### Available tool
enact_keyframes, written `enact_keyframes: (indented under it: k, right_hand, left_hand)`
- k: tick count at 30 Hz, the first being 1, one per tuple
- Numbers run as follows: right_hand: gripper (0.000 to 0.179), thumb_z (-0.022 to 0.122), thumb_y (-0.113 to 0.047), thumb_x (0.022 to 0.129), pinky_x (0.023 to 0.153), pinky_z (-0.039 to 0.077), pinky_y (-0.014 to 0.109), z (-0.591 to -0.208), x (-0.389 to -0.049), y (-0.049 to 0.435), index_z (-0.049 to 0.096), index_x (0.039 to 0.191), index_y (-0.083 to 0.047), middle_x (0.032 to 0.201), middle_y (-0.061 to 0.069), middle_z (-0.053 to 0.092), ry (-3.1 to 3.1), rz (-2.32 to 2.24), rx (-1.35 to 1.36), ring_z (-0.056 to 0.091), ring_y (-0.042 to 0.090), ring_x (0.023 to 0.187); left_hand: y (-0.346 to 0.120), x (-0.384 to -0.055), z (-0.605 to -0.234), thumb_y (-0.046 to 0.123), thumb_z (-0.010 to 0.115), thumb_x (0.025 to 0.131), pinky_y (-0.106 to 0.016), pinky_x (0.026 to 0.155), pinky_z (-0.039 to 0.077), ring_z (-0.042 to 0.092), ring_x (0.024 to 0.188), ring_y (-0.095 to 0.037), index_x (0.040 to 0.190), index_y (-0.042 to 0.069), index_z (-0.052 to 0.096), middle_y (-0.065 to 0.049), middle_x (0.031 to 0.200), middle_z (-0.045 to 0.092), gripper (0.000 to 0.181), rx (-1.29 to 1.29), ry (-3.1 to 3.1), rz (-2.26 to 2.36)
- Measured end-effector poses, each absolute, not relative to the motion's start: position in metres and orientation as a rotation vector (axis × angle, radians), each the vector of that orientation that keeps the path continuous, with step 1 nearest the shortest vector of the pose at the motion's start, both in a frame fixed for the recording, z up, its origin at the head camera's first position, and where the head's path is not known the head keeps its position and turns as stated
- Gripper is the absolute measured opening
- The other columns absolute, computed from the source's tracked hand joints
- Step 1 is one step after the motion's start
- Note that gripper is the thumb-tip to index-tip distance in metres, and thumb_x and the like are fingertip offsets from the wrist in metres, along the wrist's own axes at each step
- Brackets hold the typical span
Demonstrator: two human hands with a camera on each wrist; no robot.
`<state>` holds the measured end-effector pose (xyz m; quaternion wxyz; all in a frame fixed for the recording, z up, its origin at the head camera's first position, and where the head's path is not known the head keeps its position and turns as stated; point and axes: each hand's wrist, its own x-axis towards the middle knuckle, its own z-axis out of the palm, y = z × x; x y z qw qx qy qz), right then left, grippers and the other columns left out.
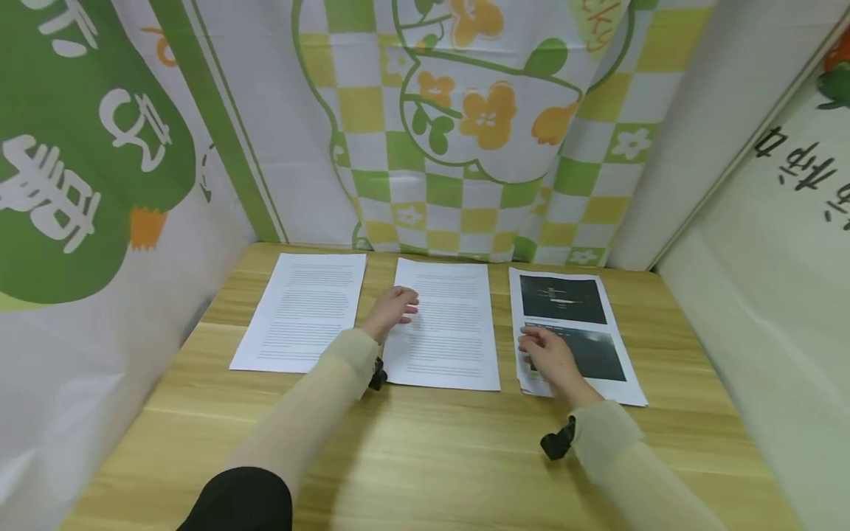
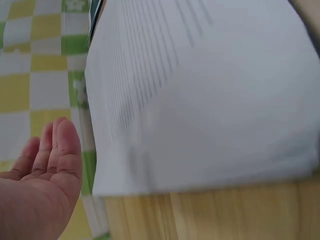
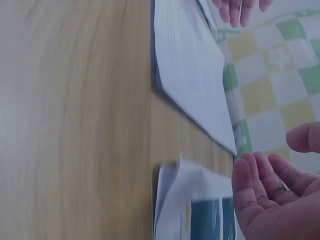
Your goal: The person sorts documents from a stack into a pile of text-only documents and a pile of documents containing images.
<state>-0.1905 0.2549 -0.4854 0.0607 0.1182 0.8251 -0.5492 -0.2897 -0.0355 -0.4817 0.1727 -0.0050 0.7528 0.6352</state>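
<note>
Three paper stacks lie in a row on the wooden table. My left hand hovers at the left edge of the middle text-printed stack, fingers loosely bent and holding nothing. In the left wrist view that hand shows relaxed fingers beside the sheet. Over the left part of the right stack, printed with two dark pictures, is my right hand, its fingers relaxed with nothing between them. The right wrist view shows this hand palm up near the picture pages, whose corner lifts slightly.
Another text-printed stack lies at the left of the table. A patterned cloth hangs behind the table's far edge, with white printed sheeting along the right side. Each wrist wears a small black camera.
</note>
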Motion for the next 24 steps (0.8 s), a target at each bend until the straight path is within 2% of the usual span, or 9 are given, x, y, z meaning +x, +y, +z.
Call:
enact_keyframes:
  k: [10, 18, 24]
  right_hand:
    - [0.038, 0.050, -0.013, 0.100, 0.094, 0.048, 0.044, -0.483, -0.195, 0.205, 0.049, 0.133, 0.004, 0.125, 0.021, 0.054, 2.320, -1.702, 0.277, 0.054, 0.031, 0.112]
    - [0.037, 0.052, -0.012, 0.099, 0.090, 0.051, 0.040, -0.480, -0.201, 0.162, 0.051, 0.132, 0.004, 0.123, 0.021, 0.055, 2.270, -1.743, 0.145, 0.056, 0.030, 0.111]
    - [0.037, 0.053, -0.012, 0.099, 0.091, 0.051, 0.042, -0.477, -0.206, 0.134, 0.051, 0.132, 0.004, 0.124, 0.021, 0.056, 2.213, -1.770, 0.043, 0.057, 0.030, 0.110]
  left_hand:
    - [-0.116, -0.284, -0.478, 0.022, 0.043, 0.101, -0.048, 0.103, 0.040, 0.046, 0.124, -0.037, 0.131, -0.006, 0.043, -0.024, 0.134, 0.046, 0.041, -0.150, 2.125, 1.875]
    - [-0.172, -0.282, -0.475, 0.026, 0.043, 0.102, -0.044, 0.102, 0.041, 0.045, 0.125, -0.035, 0.137, -0.004, 0.039, -0.024, 0.138, 0.044, 0.047, -0.289, 2.216, 1.854]
    - [-0.215, -0.275, -0.476, 0.026, 0.041, 0.102, -0.045, 0.105, 0.038, 0.041, 0.129, -0.036, 0.140, -0.005, 0.034, -0.024, 0.141, 0.039, 0.050, -0.391, 2.282, 1.822]
